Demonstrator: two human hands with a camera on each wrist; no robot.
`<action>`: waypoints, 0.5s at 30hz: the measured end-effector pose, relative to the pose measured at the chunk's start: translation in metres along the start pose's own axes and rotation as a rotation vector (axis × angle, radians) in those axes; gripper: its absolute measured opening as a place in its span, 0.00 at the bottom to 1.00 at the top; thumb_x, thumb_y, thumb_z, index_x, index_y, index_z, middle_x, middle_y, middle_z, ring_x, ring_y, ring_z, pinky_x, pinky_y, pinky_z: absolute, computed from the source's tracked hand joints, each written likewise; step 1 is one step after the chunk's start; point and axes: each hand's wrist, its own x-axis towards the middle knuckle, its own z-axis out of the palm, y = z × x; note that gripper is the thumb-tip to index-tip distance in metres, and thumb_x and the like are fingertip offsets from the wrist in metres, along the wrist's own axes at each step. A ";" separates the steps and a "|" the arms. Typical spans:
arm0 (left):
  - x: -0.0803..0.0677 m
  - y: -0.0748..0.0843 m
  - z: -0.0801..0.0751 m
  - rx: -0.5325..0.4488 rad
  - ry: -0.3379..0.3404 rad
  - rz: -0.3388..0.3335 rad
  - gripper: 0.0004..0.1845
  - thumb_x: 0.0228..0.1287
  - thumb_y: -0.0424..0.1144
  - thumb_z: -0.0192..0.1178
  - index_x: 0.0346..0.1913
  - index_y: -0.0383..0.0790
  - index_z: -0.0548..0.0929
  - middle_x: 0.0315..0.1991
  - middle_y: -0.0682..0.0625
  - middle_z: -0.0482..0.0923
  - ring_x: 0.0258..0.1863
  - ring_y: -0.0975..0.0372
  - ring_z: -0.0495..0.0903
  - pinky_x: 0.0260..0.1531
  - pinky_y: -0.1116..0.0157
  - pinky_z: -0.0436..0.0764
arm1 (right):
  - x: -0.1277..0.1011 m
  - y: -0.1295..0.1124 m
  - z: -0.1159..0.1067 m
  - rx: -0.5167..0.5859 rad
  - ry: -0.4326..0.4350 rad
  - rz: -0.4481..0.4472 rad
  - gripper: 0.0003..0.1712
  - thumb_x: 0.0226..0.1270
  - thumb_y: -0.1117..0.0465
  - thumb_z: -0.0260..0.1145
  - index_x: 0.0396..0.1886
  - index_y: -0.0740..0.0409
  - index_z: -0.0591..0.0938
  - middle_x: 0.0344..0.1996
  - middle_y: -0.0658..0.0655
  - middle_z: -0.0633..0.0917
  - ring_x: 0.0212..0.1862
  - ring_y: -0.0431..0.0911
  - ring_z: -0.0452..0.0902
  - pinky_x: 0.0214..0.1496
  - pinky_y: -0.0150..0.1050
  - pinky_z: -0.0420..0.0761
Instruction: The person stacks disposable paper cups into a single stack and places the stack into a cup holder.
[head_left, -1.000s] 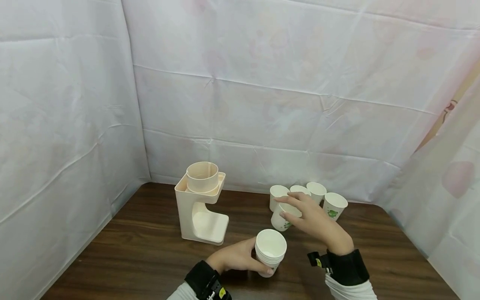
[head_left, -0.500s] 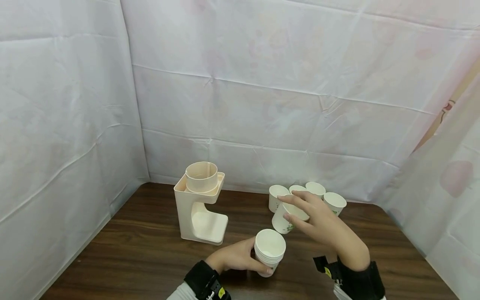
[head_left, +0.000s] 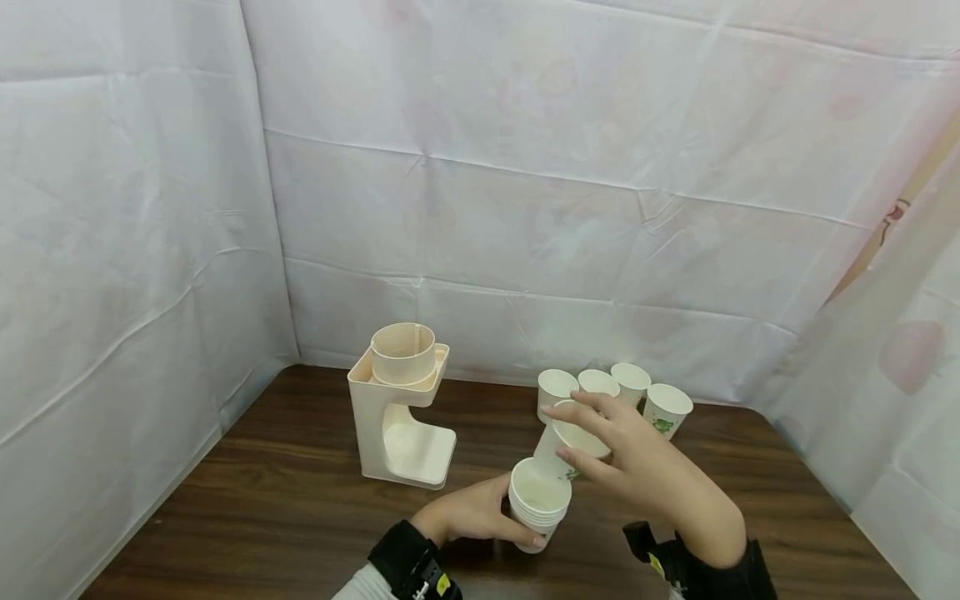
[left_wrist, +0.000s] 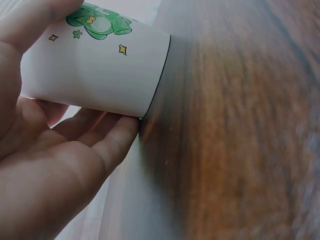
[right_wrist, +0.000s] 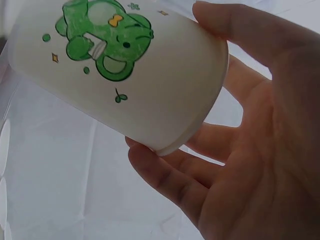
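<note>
Right hand (head_left: pixel 637 467): fingers curled round one cup (head_left: pixel 564 450), now lifted off the tabletop (head_left: pixel 285 500), tilted over the stack (head_left: pixel 538 504). Left hand (head_left: pixel 468 512): fingers wrapped round stack, unmoved. Four cups (head_left: pixel 630 387) remaining behind right fingers; dispenser (head_left: pixel 401 408) left.

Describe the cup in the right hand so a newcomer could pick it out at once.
Start at the cream cup dispenser on the wooden table, then look right to the cluster of white paper cups by the back wall. Just in front, the right hand holds one cup: the only one lifted and tilted, directly above the stack gripped by the left hand.
</note>
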 end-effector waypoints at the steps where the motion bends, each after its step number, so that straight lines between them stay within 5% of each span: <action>1: 0.000 0.000 0.000 -0.001 -0.007 0.003 0.36 0.57 0.36 0.74 0.67 0.55 0.69 0.54 0.59 0.79 0.56 0.66 0.76 0.62 0.61 0.66 | 0.000 -0.003 0.000 0.000 -0.005 -0.005 0.27 0.66 0.55 0.72 0.64 0.39 0.79 0.60 0.60 0.78 0.62 0.59 0.73 0.51 0.59 0.78; 15: 0.001 -0.002 -0.002 0.034 -0.030 0.028 0.34 0.59 0.39 0.73 0.66 0.55 0.69 0.55 0.59 0.79 0.56 0.65 0.76 0.60 0.62 0.67 | 0.001 -0.018 0.008 0.063 -0.161 0.025 0.27 0.70 0.55 0.70 0.67 0.38 0.77 0.62 0.58 0.76 0.62 0.57 0.73 0.52 0.55 0.78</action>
